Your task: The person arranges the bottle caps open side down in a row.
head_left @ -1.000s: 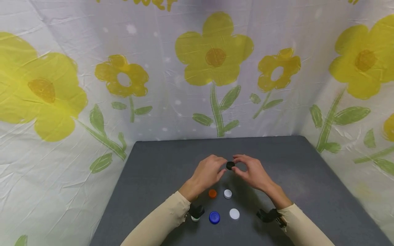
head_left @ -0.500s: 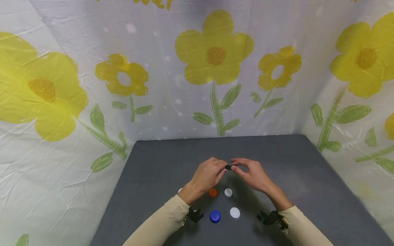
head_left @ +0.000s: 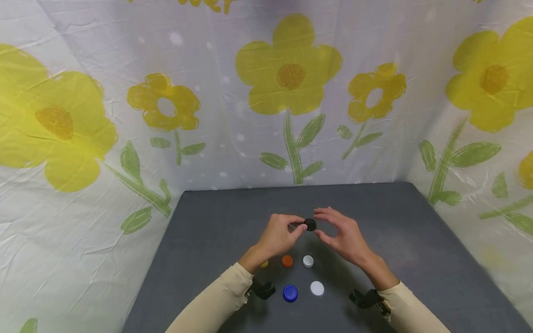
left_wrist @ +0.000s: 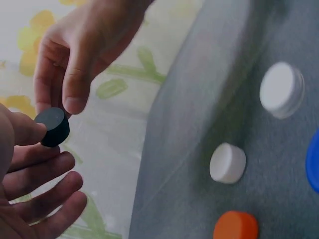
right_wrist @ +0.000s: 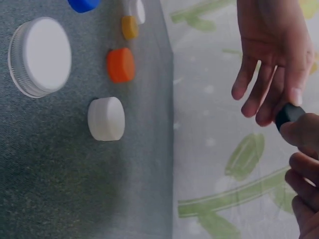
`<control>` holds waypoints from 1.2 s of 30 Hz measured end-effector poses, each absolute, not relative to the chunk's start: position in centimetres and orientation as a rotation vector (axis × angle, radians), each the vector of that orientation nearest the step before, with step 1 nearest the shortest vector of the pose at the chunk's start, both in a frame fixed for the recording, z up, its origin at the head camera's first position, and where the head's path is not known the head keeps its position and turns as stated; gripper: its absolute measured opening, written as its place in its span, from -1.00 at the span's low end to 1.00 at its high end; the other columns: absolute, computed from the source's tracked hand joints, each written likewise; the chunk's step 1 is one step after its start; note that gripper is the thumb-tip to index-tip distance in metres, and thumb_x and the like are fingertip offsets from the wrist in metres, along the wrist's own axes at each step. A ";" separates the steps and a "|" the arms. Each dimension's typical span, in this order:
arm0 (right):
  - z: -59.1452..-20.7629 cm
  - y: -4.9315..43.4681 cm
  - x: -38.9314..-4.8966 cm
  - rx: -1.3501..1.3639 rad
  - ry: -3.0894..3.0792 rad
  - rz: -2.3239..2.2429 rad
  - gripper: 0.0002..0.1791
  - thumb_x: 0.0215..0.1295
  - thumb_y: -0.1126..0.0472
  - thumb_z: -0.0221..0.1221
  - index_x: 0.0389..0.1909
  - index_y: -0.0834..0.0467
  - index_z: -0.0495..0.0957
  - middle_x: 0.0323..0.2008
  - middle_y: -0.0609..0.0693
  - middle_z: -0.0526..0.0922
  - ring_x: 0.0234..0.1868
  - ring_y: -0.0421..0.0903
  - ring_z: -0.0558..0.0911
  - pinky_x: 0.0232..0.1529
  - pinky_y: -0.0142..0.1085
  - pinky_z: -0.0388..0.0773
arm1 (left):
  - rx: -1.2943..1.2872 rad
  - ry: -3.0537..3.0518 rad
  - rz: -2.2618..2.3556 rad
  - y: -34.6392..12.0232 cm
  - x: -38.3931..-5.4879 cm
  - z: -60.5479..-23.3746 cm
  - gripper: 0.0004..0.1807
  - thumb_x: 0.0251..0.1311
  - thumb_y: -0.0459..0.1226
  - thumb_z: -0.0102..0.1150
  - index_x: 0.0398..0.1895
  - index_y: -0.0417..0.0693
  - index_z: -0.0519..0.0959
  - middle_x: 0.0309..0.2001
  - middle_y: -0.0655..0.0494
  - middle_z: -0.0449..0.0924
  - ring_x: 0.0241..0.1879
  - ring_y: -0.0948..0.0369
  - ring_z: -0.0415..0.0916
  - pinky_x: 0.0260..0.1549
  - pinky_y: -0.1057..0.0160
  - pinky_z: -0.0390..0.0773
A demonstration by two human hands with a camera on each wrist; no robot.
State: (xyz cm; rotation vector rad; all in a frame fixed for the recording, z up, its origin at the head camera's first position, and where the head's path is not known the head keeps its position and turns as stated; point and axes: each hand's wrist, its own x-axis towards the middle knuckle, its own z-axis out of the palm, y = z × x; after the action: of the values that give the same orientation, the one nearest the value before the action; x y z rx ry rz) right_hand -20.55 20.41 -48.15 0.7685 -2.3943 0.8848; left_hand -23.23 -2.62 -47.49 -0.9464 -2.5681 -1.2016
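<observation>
A round black bottle cap (head_left: 310, 225) is held up above the far half of the table. My left hand (head_left: 276, 235) pinches it between thumb and fingers, and the left wrist view shows the thumb lying across the cap (left_wrist: 59, 130). My right hand (head_left: 346, 237) faces it from the right, thumb and index finger spread apart around the cap's free side, with a small gap in the head view. In the right wrist view my right thumb (right_wrist: 301, 132) overlaps part of the cap (right_wrist: 285, 115).
On the grey table (head_left: 387, 217) nearer the body stand an orange cap (head_left: 287, 261), a small white cap (head_left: 308, 262), a wide white cap (head_left: 317, 288) and a blue cap (head_left: 290, 293). My left wrist partly covers a yellow cap (head_left: 264, 264). Behind hangs a flower-printed curtain (head_left: 233, 152).
The black cap has turned from edge-on to showing its round face. My right fingers have spread away from it, while my left hand keeps its pinch.
</observation>
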 end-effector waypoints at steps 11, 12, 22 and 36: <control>-48.8 20.5 -20.3 0.870 -2.266 0.878 -0.56 0.08 0.26 0.47 0.04 0.15 0.67 0.12 0.08 0.67 0.30 0.12 0.55 0.42 -0.17 0.29 | -0.836 -2.723 -1.441 -2.4 -23.3 -47.5 -0.74 0.37 -0.04 0.21 -0.10 0.07 0.77 -0.24 0.25 0.77 -0.32 0.44 0.67 -0.33 0.40 0.62; -48.8 20.6 -20.3 0.870 -2.270 0.873 -0.56 0.09 0.26 0.47 0.03 0.16 0.67 0.12 0.08 0.67 0.29 0.12 0.55 0.42 -0.15 0.30 | -0.847 -2.722 -1.421 -2.3 -23.4 -47.5 -0.73 0.38 -0.03 0.19 -0.09 0.07 0.76 -0.23 0.26 0.77 -0.31 0.44 0.67 -0.32 0.41 0.61; -47.7 22.1 -19.5 0.771 -2.332 0.812 -0.61 0.11 0.21 0.47 -0.01 0.14 0.68 0.12 0.05 0.68 0.25 0.15 0.58 0.30 -0.01 0.42 | -1.087 -2.504 -1.070 -0.4 -23.1 -46.8 -0.72 0.28 -0.17 0.30 0.02 -0.02 0.71 -0.10 0.09 0.77 -0.18 0.25 0.71 -0.19 0.32 0.66; -49.8 24.5 -18.2 0.744 -2.531 0.730 -0.66 0.14 0.22 0.44 -0.06 0.22 0.71 0.09 0.17 0.69 0.20 0.30 0.58 0.11 0.18 0.53 | -1.237 -2.587 -0.327 2.9 -22.5 -48.8 -0.76 0.34 -0.06 0.26 -0.04 0.11 0.73 -0.13 0.30 0.76 -0.17 0.27 0.64 -0.23 0.30 0.63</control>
State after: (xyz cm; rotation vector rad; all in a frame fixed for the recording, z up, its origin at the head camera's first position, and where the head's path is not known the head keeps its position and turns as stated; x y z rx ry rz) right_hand -18.21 24.49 -49.77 0.7445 -2.5315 0.7305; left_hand -22.55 2.91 -48.77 -1.2369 -2.5872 -0.3267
